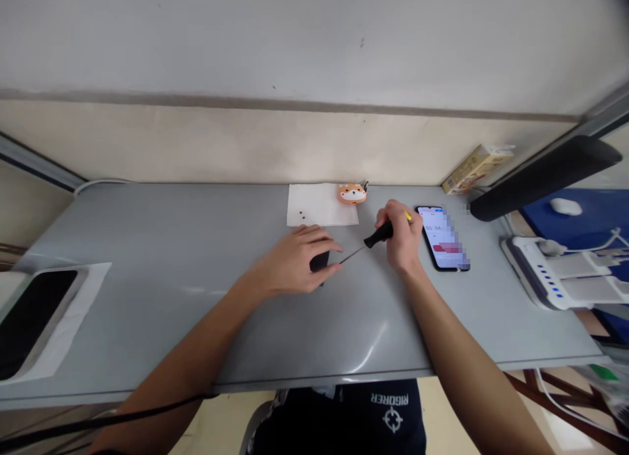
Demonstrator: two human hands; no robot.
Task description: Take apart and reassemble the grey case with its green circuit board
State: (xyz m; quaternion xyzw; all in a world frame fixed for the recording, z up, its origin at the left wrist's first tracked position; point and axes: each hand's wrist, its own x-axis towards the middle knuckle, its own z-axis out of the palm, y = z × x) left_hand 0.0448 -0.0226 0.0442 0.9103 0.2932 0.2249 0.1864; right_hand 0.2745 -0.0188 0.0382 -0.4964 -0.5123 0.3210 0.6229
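Observation:
My left hand (301, 261) is closed around a small black object (319, 261) on the grey desk; most of it is hidden by the fingers, so I cannot tell its kind. In my right hand (400, 235) is a screwdriver (378, 235) with a black handle, a bit of yellow at its end and a thin metal shaft. The shaft slants down to the left, its tip close to my left fingertips and the black object. Just beyond, several tiny dark pieces (303, 215), perhaps screws, lie on a white sheet of paper (314, 202).
An orange animal-faced case (352, 193) rests on the paper's right corner. Right of my right hand lies a lit phone (439, 238). Farther right are a white power strip (545, 271), a black cylinder (545, 176) and a small box (476, 168). A dark-screened device (37, 317) lies at far left.

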